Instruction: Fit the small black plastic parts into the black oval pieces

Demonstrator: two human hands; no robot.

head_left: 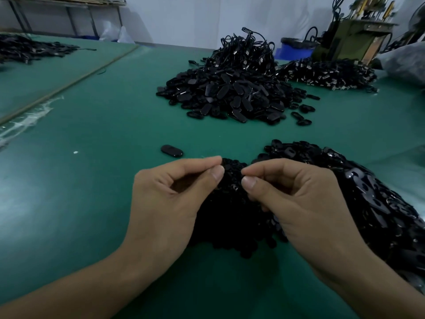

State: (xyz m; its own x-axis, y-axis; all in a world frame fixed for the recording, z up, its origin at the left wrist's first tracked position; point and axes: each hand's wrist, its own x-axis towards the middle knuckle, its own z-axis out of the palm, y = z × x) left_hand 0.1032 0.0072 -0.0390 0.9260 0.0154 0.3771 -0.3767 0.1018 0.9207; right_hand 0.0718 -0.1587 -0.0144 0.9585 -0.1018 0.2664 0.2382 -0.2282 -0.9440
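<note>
My left hand (174,194) and my right hand (289,192) hover close together over a heap of small black plastic parts (232,217) on the green table (92,169). Each hand has thumb and forefinger pinched at the tips. What the fingertips hold is too dark against the heap to make out. A pile of glossy black oval pieces (358,187) runs along my right side. One single oval piece (172,150) lies alone just beyond my left hand.
A big mound of black oval pieces (230,95) topped with cabled parts (248,51) sits farther back. Another dark pile (328,72) lies at the back right beside a machine (351,38) and a blue bin (292,50). More parts (30,50) lie far left.
</note>
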